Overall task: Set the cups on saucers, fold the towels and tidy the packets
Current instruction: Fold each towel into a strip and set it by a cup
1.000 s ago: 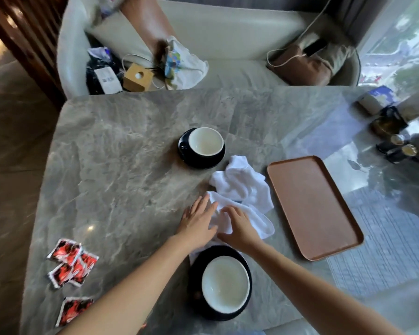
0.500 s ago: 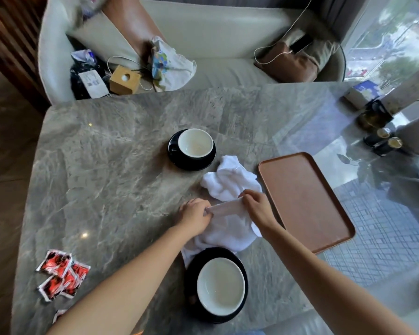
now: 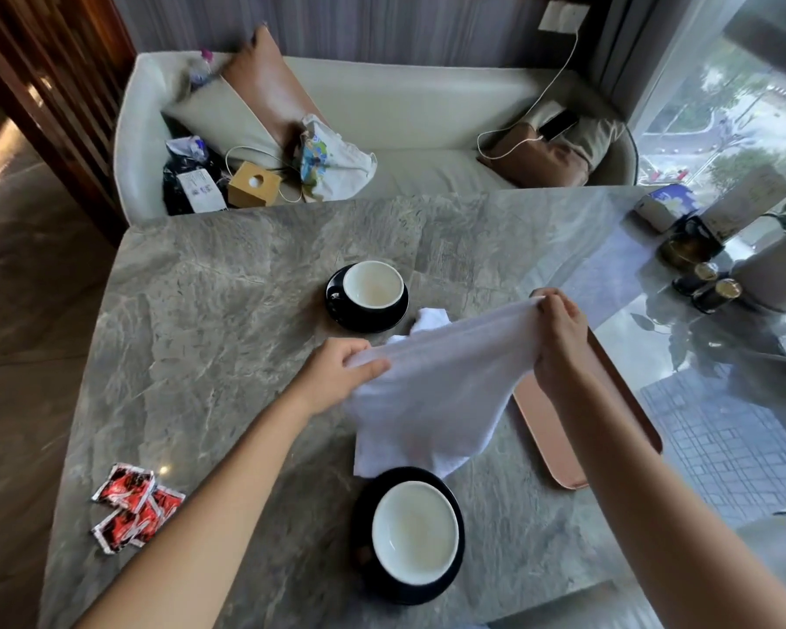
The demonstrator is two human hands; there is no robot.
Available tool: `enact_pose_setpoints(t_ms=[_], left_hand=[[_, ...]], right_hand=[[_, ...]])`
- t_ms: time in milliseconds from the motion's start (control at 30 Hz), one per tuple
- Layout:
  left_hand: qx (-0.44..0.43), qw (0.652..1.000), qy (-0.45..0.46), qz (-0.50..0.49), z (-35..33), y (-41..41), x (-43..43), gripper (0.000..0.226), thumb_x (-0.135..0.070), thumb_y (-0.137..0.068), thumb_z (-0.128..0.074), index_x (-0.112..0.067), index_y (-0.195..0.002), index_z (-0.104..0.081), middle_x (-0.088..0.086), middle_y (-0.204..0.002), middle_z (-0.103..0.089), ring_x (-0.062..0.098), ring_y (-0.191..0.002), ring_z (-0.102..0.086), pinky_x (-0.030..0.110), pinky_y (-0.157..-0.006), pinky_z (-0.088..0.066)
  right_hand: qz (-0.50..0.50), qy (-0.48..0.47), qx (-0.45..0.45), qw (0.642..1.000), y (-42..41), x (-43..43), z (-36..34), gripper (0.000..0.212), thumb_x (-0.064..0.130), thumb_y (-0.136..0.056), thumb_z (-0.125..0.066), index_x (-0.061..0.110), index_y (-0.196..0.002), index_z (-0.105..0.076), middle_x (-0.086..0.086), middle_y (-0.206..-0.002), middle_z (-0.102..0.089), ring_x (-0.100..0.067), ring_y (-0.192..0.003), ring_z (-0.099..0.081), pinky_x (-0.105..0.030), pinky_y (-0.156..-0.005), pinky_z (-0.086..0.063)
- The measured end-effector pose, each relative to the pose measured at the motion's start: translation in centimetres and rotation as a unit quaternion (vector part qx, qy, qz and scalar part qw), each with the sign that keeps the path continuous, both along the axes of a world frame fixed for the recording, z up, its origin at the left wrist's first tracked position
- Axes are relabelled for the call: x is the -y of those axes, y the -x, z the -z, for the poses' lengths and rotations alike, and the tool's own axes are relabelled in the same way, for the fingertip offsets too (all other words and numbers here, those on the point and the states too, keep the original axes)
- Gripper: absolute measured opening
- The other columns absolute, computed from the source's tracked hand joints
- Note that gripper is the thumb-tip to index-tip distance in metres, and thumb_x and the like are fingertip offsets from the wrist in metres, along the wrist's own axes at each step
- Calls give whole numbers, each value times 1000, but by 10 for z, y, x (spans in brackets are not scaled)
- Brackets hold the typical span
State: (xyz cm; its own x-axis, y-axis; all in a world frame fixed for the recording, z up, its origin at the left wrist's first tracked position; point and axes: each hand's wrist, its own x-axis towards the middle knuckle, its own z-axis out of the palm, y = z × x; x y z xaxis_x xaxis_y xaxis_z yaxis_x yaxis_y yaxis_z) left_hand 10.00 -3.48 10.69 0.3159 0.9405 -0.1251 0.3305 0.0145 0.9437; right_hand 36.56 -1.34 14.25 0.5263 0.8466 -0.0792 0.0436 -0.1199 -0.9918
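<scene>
A white towel (image 3: 432, 392) hangs stretched above the marble table (image 3: 209, 338). My left hand (image 3: 336, 374) pinches its left corner and my right hand (image 3: 559, 329) pinches its right corner, held higher. A second white towel (image 3: 429, 319) lies crumpled behind it, mostly hidden. One dark cup with a white inside (image 3: 373, 286) sits on a dark saucer (image 3: 341, 311) at the table's middle. A second such cup (image 3: 416, 533) sits on its saucer (image 3: 364, 565) near the front edge. Several red packets (image 3: 135, 506) lie scattered at the front left.
A brown tray (image 3: 618, 424) lies on the right, partly behind my right arm. Small dark jars (image 3: 713, 288) and a box (image 3: 663, 206) stand at the far right. A sofa (image 3: 427, 111) with cushions, bags and a wooden box runs behind the table.
Both hands have lifted one towel off the table and pulled it apart, the right hand moving up and right. The view has tilted upward.
</scene>
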Motion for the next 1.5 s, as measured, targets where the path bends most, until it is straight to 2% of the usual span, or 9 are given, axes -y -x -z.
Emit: enact_pose_setpoints(t_ms=[233,433,667,800,900,1000,1233,1367,1500], left_hand=[[186,968,47,-159,-46,74,12,14,-19,-84,-62,-16,-70,-58,-6,-60,-52,0,-52,-45,12,-49,-35],[326,894,-1,-307,-95,131,6,27,-25,-90,-56,-22,-69,-73,-8,-68,-73,3,-66,-67,17,-61,-54],[298,890,-32,-345,-116,204,16,24,-34,-91,-53,-28,-84,-75,-10,-88,-75,5,-90,-69,20,-74,-56],[282,880,44,-380,-65,218,42,35,-34,-91,-53,-12,-116,-63,3,-109,-71,11,-101,-67,24,-81,-56],[256,850,123,-443,-19,204,71,30,-27,-95,-48,-6,-113,-58,7,-103,-67,7,-80,-71,19,-66,-57],[220,814,207,-495,24,184,101,19,-23,-96,-45,-10,-96,-59,13,-109,-62,12,-74,-65,25,-69,-54],[148,793,301,-508,83,161,160,31,-37,-91,-52,-19,-116,-56,5,-112,-58,17,-93,-62,31,-78,-51],[138,774,264,-559,88,147,154,32,-31,-93,-51,-13,-119,-58,8,-119,-62,23,-110,-57,39,-101,-43],[30,806,188,-560,95,157,128,18,-34,-93,-50,-22,-94,-62,-3,-92,-63,10,-86,-57,23,-77,-45]], right_hand=[[-53,-43,-74,995,40,-8,-22,9,20,-71,-53,23,-71,-62,12,-55,-54,-2,-52,-47,-15,-47,-37],[-220,-99,-74,968,110,-30,-60,19,12,-81,-49,20,-70,-62,8,-60,-54,-10,-61,-44,-23,-56,-37],[-361,-77,-114,922,168,-54,-87,29,2,-88,-43,18,-73,-61,6,-60,-56,-9,-58,-50,-22,-51,-38],[-386,40,-174,905,180,-54,-41,30,-3,-85,-38,13,-71,-58,1,-63,-60,-11,-61,-59,-17,-52,-46],[-360,180,-149,903,178,-43,12,22,2,-91,-41,12,-82,-59,-5,-78,-60,-17,-70,-60,-24,-64,-48],[-419,263,-137,858,160,-22,58,23,7,-92,-43,19,-86,-62,-3,-79,-63,-15,-68,-61,-24,-59,-50],[-527,324,-161,769,119,4,131,28,8,-90,-50,22,-75,-69,-2,-68,-63,-14,-58,-60,-23,-49,-46],[-535,269,-109,793,118,7,148,19,11,-91,-53,17,-80,-66,-2,-69,-61,-13,-61,-57,-23,-50,-43],[-464,189,-36,865,132,-10,148,10,14,-85,-61,19,-78,-66,0,-74,-63,-15,-75,-58,-28,-66,-46]])
